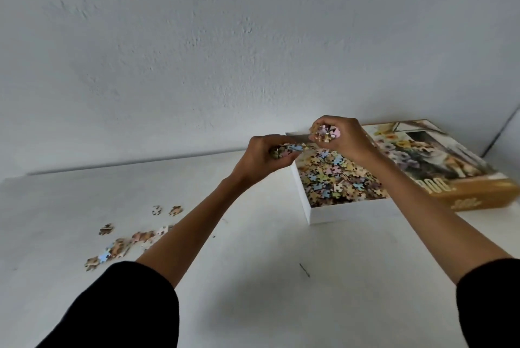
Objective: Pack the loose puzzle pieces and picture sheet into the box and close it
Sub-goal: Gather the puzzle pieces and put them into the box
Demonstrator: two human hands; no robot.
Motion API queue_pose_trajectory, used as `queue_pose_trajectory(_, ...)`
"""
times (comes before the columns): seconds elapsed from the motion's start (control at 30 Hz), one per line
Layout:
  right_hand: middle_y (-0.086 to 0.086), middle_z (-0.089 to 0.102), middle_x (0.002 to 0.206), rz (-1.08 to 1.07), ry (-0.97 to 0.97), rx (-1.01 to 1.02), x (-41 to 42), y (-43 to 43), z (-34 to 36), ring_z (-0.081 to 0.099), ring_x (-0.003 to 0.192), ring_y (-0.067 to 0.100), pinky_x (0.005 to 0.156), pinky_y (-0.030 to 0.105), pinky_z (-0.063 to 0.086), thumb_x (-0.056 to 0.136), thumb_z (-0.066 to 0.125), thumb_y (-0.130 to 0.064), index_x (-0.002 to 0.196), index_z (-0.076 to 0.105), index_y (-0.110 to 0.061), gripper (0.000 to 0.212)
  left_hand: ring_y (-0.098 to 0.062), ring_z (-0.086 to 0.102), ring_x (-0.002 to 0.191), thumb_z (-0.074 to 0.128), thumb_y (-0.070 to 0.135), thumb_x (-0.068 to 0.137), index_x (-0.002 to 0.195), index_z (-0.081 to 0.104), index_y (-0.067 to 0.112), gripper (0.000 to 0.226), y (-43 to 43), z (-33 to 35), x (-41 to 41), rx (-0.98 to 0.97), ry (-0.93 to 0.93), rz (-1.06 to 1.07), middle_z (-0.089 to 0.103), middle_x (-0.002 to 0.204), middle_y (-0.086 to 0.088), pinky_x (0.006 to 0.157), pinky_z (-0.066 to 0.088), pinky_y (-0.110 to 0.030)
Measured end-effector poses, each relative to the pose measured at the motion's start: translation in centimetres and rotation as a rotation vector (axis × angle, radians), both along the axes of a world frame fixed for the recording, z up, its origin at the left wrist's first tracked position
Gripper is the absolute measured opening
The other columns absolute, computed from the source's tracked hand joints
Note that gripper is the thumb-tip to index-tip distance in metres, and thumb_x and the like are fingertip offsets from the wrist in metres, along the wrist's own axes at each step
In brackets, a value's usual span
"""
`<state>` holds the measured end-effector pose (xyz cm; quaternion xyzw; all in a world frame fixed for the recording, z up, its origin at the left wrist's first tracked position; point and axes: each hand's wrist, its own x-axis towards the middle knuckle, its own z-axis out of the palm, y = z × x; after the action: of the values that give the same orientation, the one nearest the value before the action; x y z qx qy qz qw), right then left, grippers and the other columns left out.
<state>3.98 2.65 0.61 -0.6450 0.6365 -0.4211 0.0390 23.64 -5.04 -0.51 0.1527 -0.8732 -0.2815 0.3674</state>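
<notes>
A white open box (326,214) stands on the table at centre right, filled with many pastel puzzle pieces (334,178). My left hand (264,157) grips a small bunch of pieces just over the box's left rim. My right hand (342,136) holds a handful of pieces above the far part of the box. The box lid (450,167), printed with flowers and a cat, lies to the right of the box, partly behind my right forearm. Several loose pieces (121,246) remain scattered on the table at left. No separate picture sheet can be made out.
A white table (253,277) runs up to a plain white wall (225,52) behind the box. A thin dark sliver (304,270) lies on the table in the near middle. My black sleeves fill the lower corners.
</notes>
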Motion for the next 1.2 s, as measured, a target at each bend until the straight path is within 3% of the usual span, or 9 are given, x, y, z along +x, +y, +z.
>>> queue_pose_trajectory(0.07,-0.003,0.065,0.09,-0.016,0.013,0.033,-2.8,0.4,-0.4,0.061,0.086,0.011,0.075,0.01,0.041,0.072,0.075,-0.009,0.093,0.067,-0.009,0.023,0.006,0.061,0.076,0.07,0.018,0.079,0.098,0.07,0.005,0.023,0.8,-0.5,-2.8,0.017,-0.018,-0.016,0.068,0.088,0.002,0.061,0.048,-0.008)
queue_pose_trajectory(0.2,0.002,0.067,0.089,-0.011,0.012,0.086,-6.6,0.7,-1.8,0.064,0.086,0.019,0.073,0.018,0.044,0.072,0.076,-0.014,0.092,0.066,-0.011,0.022,-0.014,0.067,0.079,0.07,0.019,0.079,0.094,0.07,0.004,0.02,2.0,-1.8,-6.7,-0.001,-0.075,-0.023,0.073,0.092,-0.01,0.065,0.054,-0.026)
queue_pose_trajectory(0.33,0.002,0.069,0.095,-0.03,0.048,0.156,-8.0,0.8,-3.6,0.064,0.09,0.021,0.076,0.034,0.048,0.073,0.075,-0.025,0.093,0.065,-0.014,0.025,-0.006,0.063,0.082,0.07,0.02,0.08,0.102,0.069,0.006,0.027,3.0,-3.3,-8.5,-0.028,-0.132,-0.067,0.072,0.099,-0.008,0.07,0.052,-0.019)
queue_pose_trajectory(0.47,-0.003,0.064,0.094,-0.077,0.112,0.19,-8.4,0.7,-4.5,0.056,0.084,0.011,0.067,0.025,0.038,0.077,0.07,-0.034,0.098,0.064,-0.014,0.029,-0.015,0.061,0.077,0.066,0.032,0.081,0.101,0.069,0.012,0.028,3.1,-4.4,-9.4,-0.11,-0.303,-0.043,0.069,0.095,-0.009,0.066,0.053,-0.034)
queue_pose_trajectory(0.57,-0.001,0.065,0.089,-0.086,0.118,0.204,-8.6,0.5,-4.5,0.056,0.079,0.013,0.065,0.023,0.036,0.076,0.072,-0.031,0.097,0.064,-0.014,0.028,-0.018,0.06,0.083,0.065,0.039,0.081,0.101,0.068,0.017,0.03,3.1,-4.8,-9.4,-0.176,-0.4,0.007,0.063,0.102,-0.007,0.063,0.051,-0.03)
queue_pose_trajectory(0.67,0.001,0.068,0.09,-0.071,0.111,0.232,-8.6,0.4,-4.5,0.058,0.081,0.014,0.066,0.026,0.041,0.074,0.074,-0.031,0.096,0.066,-0.018,0.027,-0.013,0.053,0.086,0.066,0.043,0.079,0.098,0.069,0.019,0.031,3.2,-5.1,-9.4,-0.236,-0.396,0.014,0.06,0.104,-0.006,0.064,0.042,-0.024)
queue_pose_trajectory(0.83,0.001,0.068,0.09,-0.057,0.096,0.24,-8.5,0.4,-4.3,0.059,0.083,0.015,0.062,0.022,0.038,0.076,0.072,-0.027,0.099,0.066,-0.019,0.025,-0.019,0.058,0.089,0.066,0.038,0.08,0.094,0.07,0.016,0.026,3.6,-4.8,-9.8,-0.21,-0.371,-0.041,0.061,0.101,-0.007,0.073,0.05,-0.032)
queue_pose_trajectory(1.07,-0.005,0.064,0.082,-0.112,0.092,0.26,-8.1,0.7,-4.3,0.057,0.076,0.011,0.056,0.015,0.036,0.074,0.074,-0.011,0.093,0.066,-0.018,0.022,-0.018,0.055,0.099,0.048,0.06,0.078,0.095,0.069,0.025,0.044,3.3,-5.2,-9.4,-0.288,-0.413,0.055,0.062,0.104,-0.002,0.085,0.037,-0.034)
queue_pose_trajectory(1.2,-0.007,0.061,0.081,-0.14,0.122,0.252,-7.7,0.9,-4.6,0.06,0.078,0.014,0.062,0.026,0.047,0.072,0.069,-0.002,0.075,0.06,-0.023,0.024,-0.018,0.055,0.098,0.052,0.057,0.08,0.097,0.068,0.024,0.041,3.3,-5.2,-9.4,-0.269,-0.421,0.05,0.063,0.104,-0.003,0.081,0.039,-0.034)
